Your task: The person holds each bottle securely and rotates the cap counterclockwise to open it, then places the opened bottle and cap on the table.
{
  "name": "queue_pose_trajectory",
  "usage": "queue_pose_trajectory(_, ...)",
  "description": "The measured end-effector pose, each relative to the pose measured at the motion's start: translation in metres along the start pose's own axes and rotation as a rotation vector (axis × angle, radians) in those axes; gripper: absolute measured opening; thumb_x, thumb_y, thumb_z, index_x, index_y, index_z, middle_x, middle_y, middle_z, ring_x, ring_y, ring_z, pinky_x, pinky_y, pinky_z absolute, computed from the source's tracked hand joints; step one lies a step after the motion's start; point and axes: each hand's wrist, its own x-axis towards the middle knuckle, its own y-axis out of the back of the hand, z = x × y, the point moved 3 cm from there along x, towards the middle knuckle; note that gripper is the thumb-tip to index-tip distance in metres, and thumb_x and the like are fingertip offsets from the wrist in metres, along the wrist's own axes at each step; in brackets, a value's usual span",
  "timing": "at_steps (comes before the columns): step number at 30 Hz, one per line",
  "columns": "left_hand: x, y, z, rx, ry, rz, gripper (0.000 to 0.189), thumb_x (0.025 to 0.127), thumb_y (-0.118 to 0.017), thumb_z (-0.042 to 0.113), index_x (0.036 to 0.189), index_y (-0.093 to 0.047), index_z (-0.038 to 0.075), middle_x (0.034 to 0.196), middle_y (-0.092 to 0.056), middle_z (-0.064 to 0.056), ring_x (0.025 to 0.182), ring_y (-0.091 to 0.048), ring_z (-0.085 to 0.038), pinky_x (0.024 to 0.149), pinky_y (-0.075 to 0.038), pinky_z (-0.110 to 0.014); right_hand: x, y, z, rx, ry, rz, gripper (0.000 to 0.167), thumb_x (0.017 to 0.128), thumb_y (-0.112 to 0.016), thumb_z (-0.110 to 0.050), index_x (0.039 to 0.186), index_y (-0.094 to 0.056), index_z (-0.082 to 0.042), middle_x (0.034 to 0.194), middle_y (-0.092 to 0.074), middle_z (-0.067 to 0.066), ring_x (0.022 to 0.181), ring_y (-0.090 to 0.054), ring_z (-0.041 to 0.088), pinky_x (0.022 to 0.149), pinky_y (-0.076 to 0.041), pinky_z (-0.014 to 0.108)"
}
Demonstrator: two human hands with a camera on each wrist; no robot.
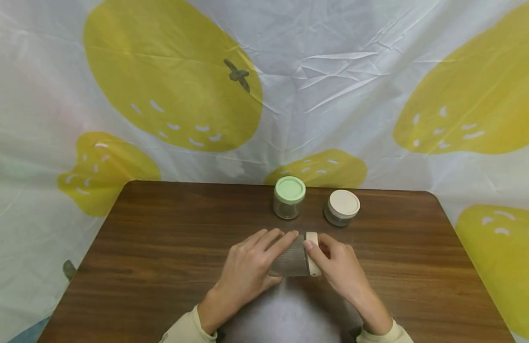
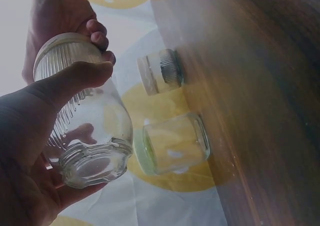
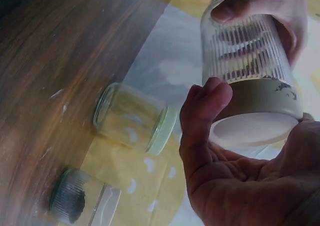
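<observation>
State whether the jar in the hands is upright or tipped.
Tipped: in the head view, the ribbed jar is held sideways, left hand on its body, right hand on its cream lid.

Ribbed jar [image 1: 294,259] partly hidden (by hands [image 1: 250,262]), sleeves [image 1: 188,328] cropped

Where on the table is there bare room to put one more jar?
Bare table lies left of the green-lidded jar and left hand, and right of the low jar and right hand. The middle is crowded: both hands hold the tilted jar, with the other jars beyond.
</observation>
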Motion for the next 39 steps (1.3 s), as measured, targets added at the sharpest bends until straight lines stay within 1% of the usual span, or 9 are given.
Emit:
queue_pose_trajectory(4,-0.0002,-0.0005,-0.0023,-0.037,0.012,0.008,0.110,0.049,-0.104,0.035,0.149,-0.058,0.031,0.124,-0.070,0.007,0.099,-0.071,-0.015,0.072,-0.064,-0.032,-0.0001,0.0002,0.0018,0.001,0.123,-0.001,0.024,0.101,-0.071,-0.031,0.115,-0.071,-0.011,0.087,-0.076,0.000,0.071,-0.067,0.001,0.062,-0.055,0.022)
queue_pose_trajectory(7,-0.0012,0.0002,-0.0039,-0.061,0.029,-0.002,0.108,0.050,-0.103,0.035,0.149,-0.058,0.031,0.122,-0.071,0.007,0.096,-0.070,-0.013,0.066,-0.063,-0.031,0.0005,-0.0008,0.0035,0.037,0.174,-0.033,0.033,0.096,-0.077,-0.025,0.123,-0.067,-0.010,0.089,-0.075,0.004,0.073,-0.070,0.003,0.062,-0.059,0.024)
queue_pose_trajectory(16,-0.0031,0.0030,-0.0038,-0.066,0.037,-0.021,0.108,0.051,-0.103,0.034,0.149,-0.058,0.031,0.122,-0.070,0.008,0.097,-0.069,-0.013,0.068,-0.063,-0.031,0.0008,-0.0012,0.0065,0.007,0.251,-0.035,0.049,0.090,-0.079,-0.027,0.132,-0.064,-0.008,0.092,-0.075,0.004,0.074,-0.070,0.003,0.061,-0.060,0.025)
queue_pose_trajectory(22,-0.0039,0.0029,-0.0039,-0.063,0.040,-0.024,0.108,0.051,-0.103,0.034,0.149,-0.058,0.031,0.123,-0.070,0.008,0.097,-0.069,-0.012,0.068,-0.063,-0.031,0.0011,-0.0024,0.0064,0.001,0.278,-0.056,0.051,0.093,-0.077,-0.028,0.136,-0.061,-0.008,0.092,-0.073,0.004,0.072,-0.068,0.004,0.059,-0.059,0.025)
queue_pose_trajectory(27,-0.0047,0.0032,-0.0044,-0.062,0.038,-0.012,0.108,0.052,-0.103,0.036,0.149,-0.058,0.030,0.124,-0.070,0.007,0.098,-0.070,-0.013,0.068,-0.064,-0.032,0.0014,-0.0036,0.0052,-0.014,0.299,-0.087,0.047,0.100,-0.071,-0.027,0.140,-0.055,-0.009,0.095,-0.070,0.003,0.073,-0.066,0.006,0.061,-0.057,0.024)
queue_pose_trajectory(30,-0.0047,0.0031,-0.0049,-0.060,0.040,-0.008,0.108,0.052,-0.103,0.036,0.150,-0.058,0.030,0.124,-0.070,0.007,0.101,-0.070,-0.014,0.069,-0.064,-0.032,0.0011,-0.0036,0.0048,-0.043,0.317,-0.084,0.050,0.105,-0.066,-0.027,0.149,-0.050,-0.011,0.102,-0.070,0.003,0.079,-0.067,0.008,0.067,-0.058,0.025)
queue_pose_trajectory(35,-0.0027,0.0022,-0.0043,-0.062,0.035,-0.003,0.109,0.053,-0.103,0.038,0.151,-0.057,0.031,0.126,-0.069,0.008,0.103,-0.070,-0.014,0.072,-0.064,-0.031,-0.0015,-0.0010,0.0053,-0.113,0.309,-0.031,0.051,0.115,-0.040,-0.032,0.164,-0.035,-0.022,0.123,-0.074,0.009,0.108,-0.071,0.020,0.091,-0.059,0.046)
queue_pose_trajectory(37,-0.0015,0.0016,-0.0035,-0.066,0.029,0.000,0.109,0.053,-0.103,0.039,0.151,-0.057,0.031,0.127,-0.069,0.009,0.103,-0.069,-0.013,0.073,-0.064,-0.031,-0.0021,0.0010,0.0052,-0.142,0.275,0.012,0.050,0.116,-0.031,-0.034,0.165,-0.036,-0.023,0.120,-0.075,0.010,0.108,-0.071,0.022,0.091,-0.058,0.050)
queue_pose_trajectory(39,-0.0006,0.0012,-0.0028,-0.066,0.024,0.000,0.109,0.053,-0.103,0.039,0.151,-0.057,0.030,0.127,-0.069,0.009,0.102,-0.069,-0.012,0.073,-0.064,-0.030,-0.0020,0.0031,0.0049,-0.144,0.220,0.050,0.051,0.116,-0.026,-0.035,0.161,-0.043,-0.018,0.109,-0.078,0.011,0.096,-0.074,0.022,0.083,-0.059,0.046)
